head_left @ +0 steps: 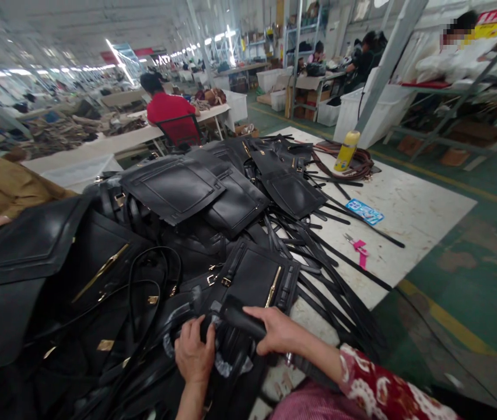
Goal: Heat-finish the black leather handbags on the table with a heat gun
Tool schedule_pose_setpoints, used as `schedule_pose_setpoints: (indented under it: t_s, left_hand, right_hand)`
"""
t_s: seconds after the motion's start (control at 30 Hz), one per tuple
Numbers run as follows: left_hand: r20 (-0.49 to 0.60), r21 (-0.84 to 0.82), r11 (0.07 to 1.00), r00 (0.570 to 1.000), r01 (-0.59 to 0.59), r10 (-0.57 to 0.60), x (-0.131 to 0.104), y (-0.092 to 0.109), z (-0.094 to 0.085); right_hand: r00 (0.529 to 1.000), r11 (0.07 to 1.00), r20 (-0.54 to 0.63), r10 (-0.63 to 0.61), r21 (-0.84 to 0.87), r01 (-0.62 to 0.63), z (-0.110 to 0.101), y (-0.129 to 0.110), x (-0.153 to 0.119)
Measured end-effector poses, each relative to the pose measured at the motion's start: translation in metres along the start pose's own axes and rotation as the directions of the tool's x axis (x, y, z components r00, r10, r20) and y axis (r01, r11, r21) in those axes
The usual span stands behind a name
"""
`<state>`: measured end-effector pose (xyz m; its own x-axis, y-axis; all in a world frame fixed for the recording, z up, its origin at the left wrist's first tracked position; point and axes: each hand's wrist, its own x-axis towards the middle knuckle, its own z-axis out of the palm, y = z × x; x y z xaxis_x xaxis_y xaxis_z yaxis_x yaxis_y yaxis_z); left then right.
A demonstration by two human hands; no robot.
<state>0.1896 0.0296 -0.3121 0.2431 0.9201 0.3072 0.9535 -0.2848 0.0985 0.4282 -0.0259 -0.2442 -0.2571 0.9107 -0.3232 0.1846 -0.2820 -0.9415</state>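
A black leather bag [252, 271] with gold buckles and a gold zip lies before me among other black bags. My left hand [195, 352] is closed, its fingers curled down over a dark bag handle partly wrapped in clear plastic [231, 366]. Just to the right, my right hand [277, 331] grips a thick black tube-shaped piece [243, 317], thumb and fingers around its near end. The far end of this piece reaches toward my left hand, over the bag. Its exact kind cannot be made out.
Piled black bags [174, 186] cover much of the white table [423, 201]. Loose black straps [340, 251] spread rightward. Beyond lie thread snippers with a pink ribbon [359, 251], a blue packet [364, 211], a yellow bottle [347, 150] and brown straps [364, 166]. A co-worker's sleeve [12, 184] is at left.
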Motion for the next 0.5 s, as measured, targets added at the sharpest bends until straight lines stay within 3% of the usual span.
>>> schedule_pose_setpoints:
  t_s: [0.07, 0.17, 0.27, 0.4, 0.5]
  left_hand:
    - [-0.006, -0.009, 1.000, 1.000, 0.004, -0.004, 0.000, -0.001, 0.001]
    - [-0.012, -0.016, 1.000, 1.000, 0.001, -0.001, 0.000, -0.002, 0.001]
    - [-0.007, -0.017, 1.000, 1.000, -0.002, 0.002, 0.000, -0.001, -0.001]
    - [0.011, 0.001, 1.000, 1.000, -0.002, 0.002, 0.001, 0.002, -0.003]
    - [0.024, 0.021, 1.000, 1.000, 0.002, -0.003, 0.001, 0.001, -0.003]
  right_hand:
    - [0.995, 0.999, -0.088, -0.044, 0.020, 0.045, -0.015, -0.001, -0.005]
    - [0.993, 0.998, -0.107, -0.053, 0.041, 0.058, -0.046, 0.010, -0.035]
    - [0.993, 0.993, -0.110, 0.052, 0.110, -0.040, -0.065, 0.031, -0.082]
    - [0.988, 0.984, -0.065, 0.142, 0.122, -0.133, -0.050, 0.055, -0.128]
    - [0.990, 0.985, -0.028, 0.136, 0.114, -0.132, -0.025, 0.055, -0.131]
